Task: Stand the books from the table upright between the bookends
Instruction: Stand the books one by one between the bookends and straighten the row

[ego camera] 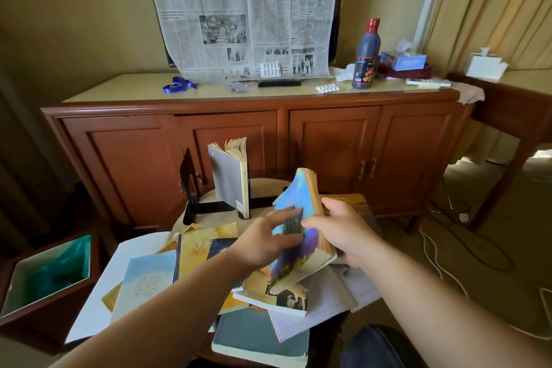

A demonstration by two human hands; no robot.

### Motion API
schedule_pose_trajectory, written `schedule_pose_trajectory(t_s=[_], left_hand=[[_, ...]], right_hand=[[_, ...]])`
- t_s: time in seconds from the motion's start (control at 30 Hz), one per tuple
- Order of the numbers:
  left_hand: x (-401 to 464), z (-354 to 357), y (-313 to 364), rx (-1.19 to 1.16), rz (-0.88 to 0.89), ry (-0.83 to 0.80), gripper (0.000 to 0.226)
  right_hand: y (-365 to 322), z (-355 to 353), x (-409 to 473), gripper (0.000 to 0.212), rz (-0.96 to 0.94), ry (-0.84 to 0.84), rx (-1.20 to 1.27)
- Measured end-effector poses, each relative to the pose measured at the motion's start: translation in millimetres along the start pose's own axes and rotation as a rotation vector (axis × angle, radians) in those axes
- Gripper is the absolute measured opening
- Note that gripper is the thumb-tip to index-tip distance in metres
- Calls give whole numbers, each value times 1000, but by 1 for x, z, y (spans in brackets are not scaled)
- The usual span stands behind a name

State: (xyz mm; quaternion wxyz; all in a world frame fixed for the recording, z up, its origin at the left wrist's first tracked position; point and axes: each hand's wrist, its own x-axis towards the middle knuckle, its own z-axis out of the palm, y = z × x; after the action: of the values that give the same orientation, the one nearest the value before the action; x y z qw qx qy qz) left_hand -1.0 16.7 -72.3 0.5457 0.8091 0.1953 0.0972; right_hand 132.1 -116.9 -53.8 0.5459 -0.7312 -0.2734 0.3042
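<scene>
While both hands meet over the cluttered table (143,248), a blue-and-purple paperback (294,218) is held tilted between them, its cover facing left and its yellowed page block facing right. The left hand (263,243) lies against the cover with fingers (285,213) nearly straight and spread, pressing rather than curling. The right hand (343,230) grips the page side, thumb across the cover near the left fingertips, its other fingers wrapped behind the book (their tips are hidden). The book's lower corner rests on a tan-covered book (274,296) lying flat just below the fingers.

Beyond the fingertips, one grey-covered book (230,179) stands upright on the base of a black bookend (191,182), pages fanning slightly at the top. A second bookend upright is not clearly distinguishable against the dark cabinet (328,143) behind.

Left of the left wrist lie a pale-blue book (146,278) and a yellow book (197,245), flat and overlapping. Nearer than both wrists lies a grey-green book (260,340) at the table's near edge. White sheets (325,302) lie beneath the stack under the right hand.

Far left of the hands stands a bin (44,281) with a green liner. On the cabinet top stand a dark bottle (366,57) and a tissue box (403,60), with a newspaper (242,9) hung behind.
</scene>
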Motion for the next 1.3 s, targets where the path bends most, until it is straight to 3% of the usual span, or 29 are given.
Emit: schedule_pose_trajectory(t_s=[0.1, 0.2, 0.33, 0.43, 0.57, 0.73, 0.97, 1.03, 1.13, 1.3], left_hand=[[5, -5, -9, 14, 27, 163, 75], [7, -18, -11, -349, -105, 211, 109], [5, -47, -10, -718, -28, 90, 72], [1, -71, -14, -852, -25, 48, 73], [-1, -98, -17, -645, -31, 31, 77], [-2, -138, -35, -522, -73, 269, 64], [1, -182, -48, -317, -84, 596, 56], [11, -189, -54, -243, -98, 675, 55], [31, -190, -60, -138, -109, 757, 53], [71, -174, -61, 51, -107, 800, 63]], right_hand=[[0, 2, -1, 36, -76, 23, 40], [-3, 7, 0, 46, -168, -19, 137], [-8, 10, 13, 43, -200, -81, 241], [-10, 17, 32, 38, -233, -87, 210], [-10, 38, 58, 31, -267, -81, -139], [-20, 76, 90, 37, -277, -94, -476], [-52, 105, 153, 38, -492, 79, -755], [-58, 109, 168, 48, -549, 97, -835], [-59, 113, 184, 65, -599, 66, -905], [-46, 116, 195, 67, -630, 0, -885]])
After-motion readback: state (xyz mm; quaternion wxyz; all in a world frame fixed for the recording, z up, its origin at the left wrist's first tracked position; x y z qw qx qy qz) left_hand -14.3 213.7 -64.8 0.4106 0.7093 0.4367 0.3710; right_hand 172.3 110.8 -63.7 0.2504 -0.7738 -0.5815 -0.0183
